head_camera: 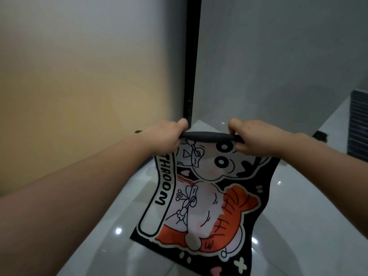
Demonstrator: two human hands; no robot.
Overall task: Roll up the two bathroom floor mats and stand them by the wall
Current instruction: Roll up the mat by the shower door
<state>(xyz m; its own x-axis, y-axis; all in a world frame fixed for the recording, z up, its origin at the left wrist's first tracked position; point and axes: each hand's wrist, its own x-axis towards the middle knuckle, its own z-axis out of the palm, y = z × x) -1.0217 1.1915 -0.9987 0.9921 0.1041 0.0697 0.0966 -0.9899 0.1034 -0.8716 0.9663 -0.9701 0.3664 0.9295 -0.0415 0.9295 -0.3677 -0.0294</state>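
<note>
We held the bathroom mat up by its far end, where a short length was already curled into a tight dark roll spanning the gap between our hands. Our left hand was closed over the roll's left end and our right hand over its right end, the two hands level and apart. Below them the rest of the mat hung open, printed side toward us, its lower edge down near the glossy pale floor, close to the wall
</note>
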